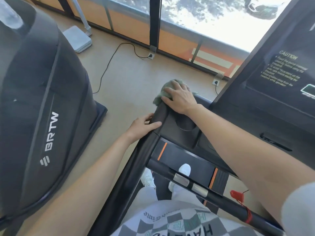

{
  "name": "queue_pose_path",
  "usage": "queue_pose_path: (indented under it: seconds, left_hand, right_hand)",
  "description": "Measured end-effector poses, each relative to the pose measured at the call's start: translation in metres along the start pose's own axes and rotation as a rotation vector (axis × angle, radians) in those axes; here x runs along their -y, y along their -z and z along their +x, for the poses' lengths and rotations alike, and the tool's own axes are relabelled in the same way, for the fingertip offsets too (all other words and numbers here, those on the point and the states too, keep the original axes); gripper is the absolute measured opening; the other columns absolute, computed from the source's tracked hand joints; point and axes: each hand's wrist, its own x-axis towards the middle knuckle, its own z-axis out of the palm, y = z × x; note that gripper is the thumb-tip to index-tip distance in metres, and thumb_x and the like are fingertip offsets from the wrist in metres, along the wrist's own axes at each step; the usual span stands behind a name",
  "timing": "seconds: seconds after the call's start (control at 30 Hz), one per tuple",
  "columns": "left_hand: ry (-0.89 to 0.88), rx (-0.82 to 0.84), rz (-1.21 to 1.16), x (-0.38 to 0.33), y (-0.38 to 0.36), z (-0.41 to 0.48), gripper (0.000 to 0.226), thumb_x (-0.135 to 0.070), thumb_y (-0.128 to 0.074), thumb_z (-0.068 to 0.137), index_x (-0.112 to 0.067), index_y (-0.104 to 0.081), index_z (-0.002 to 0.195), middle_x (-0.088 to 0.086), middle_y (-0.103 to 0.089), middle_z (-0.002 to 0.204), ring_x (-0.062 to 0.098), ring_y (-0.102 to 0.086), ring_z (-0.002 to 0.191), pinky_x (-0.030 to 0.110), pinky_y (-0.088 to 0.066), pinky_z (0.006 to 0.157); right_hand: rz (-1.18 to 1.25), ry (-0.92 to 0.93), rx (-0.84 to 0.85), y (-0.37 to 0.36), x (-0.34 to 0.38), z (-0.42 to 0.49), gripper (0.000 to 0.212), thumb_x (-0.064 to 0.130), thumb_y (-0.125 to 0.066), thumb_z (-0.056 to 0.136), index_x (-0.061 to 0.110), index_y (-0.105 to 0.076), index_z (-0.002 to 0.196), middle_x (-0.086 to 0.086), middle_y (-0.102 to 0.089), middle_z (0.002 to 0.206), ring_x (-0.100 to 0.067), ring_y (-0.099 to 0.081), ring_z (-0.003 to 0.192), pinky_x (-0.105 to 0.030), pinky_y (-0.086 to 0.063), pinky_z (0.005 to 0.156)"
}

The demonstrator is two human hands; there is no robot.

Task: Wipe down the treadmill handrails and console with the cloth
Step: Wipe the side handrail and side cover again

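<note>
The cloth point(160, 97) is a crumpled grey-green rag, bunched over the far end of the left handrail point(141, 150) where that rail meets the console's left corner. The left handrail is a smooth dark bar running from the near edge away to the cloth, and a front handrail point(163, 170) with two silver pads crosses to the near right. The console point(272, 99) is black and tilted, at the far right, with pale CAUTION lettering.

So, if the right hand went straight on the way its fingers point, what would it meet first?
The right hand presses the green cloth; beyond the console corner its line looks free, out over the floor, though depth towards the neighbouring machine is unclear.
</note>
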Motion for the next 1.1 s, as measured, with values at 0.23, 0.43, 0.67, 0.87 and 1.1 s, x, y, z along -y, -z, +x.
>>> queue_pose_path:
  seconds: [0.23,0.43,0.67,0.87,1.1]
  left_hand:
    - [0.151,0.047,-0.115,0.039,0.002,-0.047,0.027,-0.046,-0.070,0.094,-0.036,-0.066,0.119,-0.022,-0.072,0.112,-0.005,-0.066,0.105,0.017,-0.050,0.091]
    - [0.197,0.029,-0.202,0.073,-0.008,-0.073,0.064,-0.077,-0.063,0.082,-0.045,-0.058,0.137,-0.024,-0.067,0.130,0.000,-0.060,0.122,0.025,-0.044,0.109]
    - [0.228,0.046,-0.253,0.076,-0.014,-0.081,0.077,-0.086,-0.060,0.074,-0.036,-0.066,0.132,-0.017,-0.071,0.126,0.006,-0.065,0.119,0.038,-0.041,0.117]
    - [0.218,0.015,-0.277,0.073,-0.016,-0.086,0.056,-0.075,-0.058,0.086,-0.035,-0.070,0.124,-0.019,-0.072,0.122,0.000,-0.064,0.117,0.033,-0.040,0.116]
    - [0.183,-0.130,-0.192,0.071,-0.016,-0.085,0.061,-0.087,-0.063,0.071,-0.037,-0.081,0.101,-0.013,-0.079,0.106,0.007,-0.070,0.103,0.041,-0.050,0.107]
  right_hand:
    - [-0.211,0.286,0.189,-0.022,0.058,-0.018,0.052,0.051,-0.026,0.096,0.031,-0.073,0.105,0.009,-0.070,0.113,-0.023,-0.050,0.123,-0.049,-0.012,0.118]
    - [-0.152,0.447,0.078,-0.053,0.079,-0.070,0.051,0.046,-0.022,0.103,0.030,-0.069,0.114,0.012,-0.068,0.114,-0.021,-0.050,0.127,-0.043,-0.013,0.118]
    - [-0.037,0.154,-0.118,-0.050,0.055,-0.095,0.046,0.038,-0.027,0.109,0.023,-0.043,0.149,0.001,-0.042,0.153,-0.030,-0.019,0.153,-0.049,-0.019,0.123]
    - [-0.008,-0.014,-0.187,-0.064,0.043,-0.136,0.051,0.020,-0.039,0.107,0.014,-0.029,0.157,-0.011,-0.028,0.164,-0.036,-0.018,0.153,-0.052,-0.022,0.123]
    - [-0.181,0.110,-0.251,-0.097,0.058,-0.188,0.067,0.008,-0.059,0.092,0.008,-0.034,0.154,-0.018,-0.037,0.157,-0.037,-0.016,0.154,-0.051,-0.017,0.124]
